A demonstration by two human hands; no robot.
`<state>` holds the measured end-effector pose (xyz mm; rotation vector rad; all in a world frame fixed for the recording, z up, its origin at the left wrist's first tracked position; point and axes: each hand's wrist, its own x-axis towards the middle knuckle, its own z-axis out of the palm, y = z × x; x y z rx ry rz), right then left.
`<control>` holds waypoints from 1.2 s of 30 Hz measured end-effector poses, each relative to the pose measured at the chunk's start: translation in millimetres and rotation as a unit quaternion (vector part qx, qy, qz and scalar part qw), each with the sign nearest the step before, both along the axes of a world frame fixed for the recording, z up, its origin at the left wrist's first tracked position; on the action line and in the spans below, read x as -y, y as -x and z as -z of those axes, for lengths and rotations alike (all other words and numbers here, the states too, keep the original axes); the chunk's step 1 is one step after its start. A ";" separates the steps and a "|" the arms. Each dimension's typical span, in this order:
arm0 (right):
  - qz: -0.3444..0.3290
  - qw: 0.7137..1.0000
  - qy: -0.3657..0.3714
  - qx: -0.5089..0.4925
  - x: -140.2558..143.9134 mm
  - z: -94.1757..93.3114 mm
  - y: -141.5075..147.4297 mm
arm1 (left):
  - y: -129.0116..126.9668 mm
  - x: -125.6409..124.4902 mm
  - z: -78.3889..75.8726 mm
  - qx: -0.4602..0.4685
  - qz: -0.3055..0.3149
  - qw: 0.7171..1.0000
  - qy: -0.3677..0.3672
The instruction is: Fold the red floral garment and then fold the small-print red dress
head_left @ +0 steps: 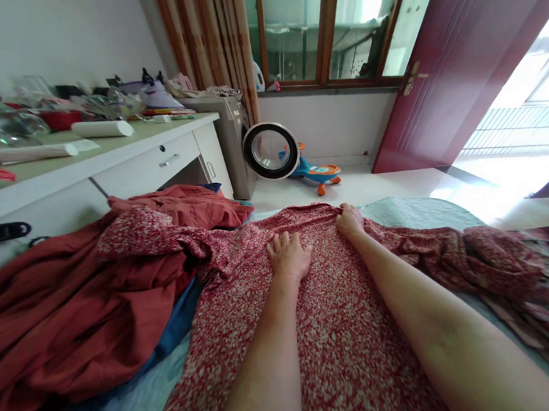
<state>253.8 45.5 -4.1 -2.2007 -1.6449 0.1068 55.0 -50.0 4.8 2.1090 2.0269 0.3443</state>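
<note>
On the bed, the left hand presses spread fingers flat on the dress; the right hand pinches its far edge.

The dress under both hands is thin matt cloth, finely speckled and softly creased. The plain red garment beside it looks like heavier, rumpled cotton. The desk has a smooth, painted finish with metal handles. The door is glossy lacquered wood, and the washer is brushed metal.
</note>
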 end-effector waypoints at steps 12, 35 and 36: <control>-0.047 0.995 0.049 0.074 41.5 1.3 -8.2 | -0.5 -2.0 5.8 -0.012 -0.001 1.000 0.020; -0.016 0.996 0.003 0.085 125.0 -2.6 -14.7 | -26.1 13.5 9.3 -0.014 0.157 0.987 -0.020; -0.013 0.997 -0.005 0.075 123.8 -0.8 -22.7 | -26.3 13.3 10.8 -0.015 0.155 0.988 -0.013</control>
